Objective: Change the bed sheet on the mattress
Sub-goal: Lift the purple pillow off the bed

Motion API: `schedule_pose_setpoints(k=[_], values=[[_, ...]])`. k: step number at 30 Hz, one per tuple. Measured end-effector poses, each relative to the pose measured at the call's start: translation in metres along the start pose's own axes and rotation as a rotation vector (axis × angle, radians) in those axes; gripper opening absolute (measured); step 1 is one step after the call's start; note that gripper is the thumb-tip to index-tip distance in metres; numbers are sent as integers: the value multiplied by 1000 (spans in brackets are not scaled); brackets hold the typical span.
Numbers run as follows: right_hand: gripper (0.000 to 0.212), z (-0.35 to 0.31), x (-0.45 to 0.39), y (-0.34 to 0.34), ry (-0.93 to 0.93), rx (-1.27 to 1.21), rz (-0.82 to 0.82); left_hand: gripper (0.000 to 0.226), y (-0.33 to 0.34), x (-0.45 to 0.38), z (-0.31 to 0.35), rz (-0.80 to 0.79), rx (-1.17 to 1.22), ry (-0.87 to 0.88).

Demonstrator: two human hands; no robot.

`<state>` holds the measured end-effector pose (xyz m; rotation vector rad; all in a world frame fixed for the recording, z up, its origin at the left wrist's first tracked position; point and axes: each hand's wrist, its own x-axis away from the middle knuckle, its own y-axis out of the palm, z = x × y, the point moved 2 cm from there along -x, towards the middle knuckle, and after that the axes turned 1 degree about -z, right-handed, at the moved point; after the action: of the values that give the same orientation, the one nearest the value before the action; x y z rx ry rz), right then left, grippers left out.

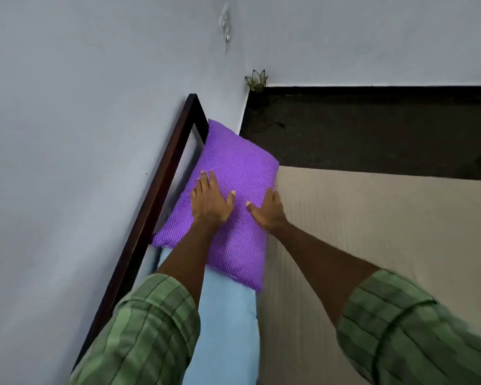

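Green sleeves [139, 329], dark headboard [161, 173] beside pillow [239, 168]

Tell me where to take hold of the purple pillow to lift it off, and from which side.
Probably by its two long edges near the middle, one hand each side, coming from above. The purple pillow lies flat and long on a light blue pillow, beside the dark frame. The left hand and right hand already lie flat there.

No readable text, label, brand, number or sign appears anywhere; nothing printed on any surface can be read.
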<state>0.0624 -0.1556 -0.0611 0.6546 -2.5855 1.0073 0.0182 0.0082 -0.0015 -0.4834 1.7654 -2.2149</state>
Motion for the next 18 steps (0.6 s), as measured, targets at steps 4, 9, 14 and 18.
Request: schedule_pose_setpoints(k=[4,9,14,18], values=[[130,62,-72,84,171,-153,-173,111,58,-44,-45,-164,-37,-193],[128,95,-89,155,190,-254,-304,151,91,-65,-88,-240,-11,-483],[127,93,-68,152,212,-270,-255,123,100,-48,-100,-209,160,-462],[123,104,-33,128,252,-275,-234,86,106,9,-76,-245,326,-454]])
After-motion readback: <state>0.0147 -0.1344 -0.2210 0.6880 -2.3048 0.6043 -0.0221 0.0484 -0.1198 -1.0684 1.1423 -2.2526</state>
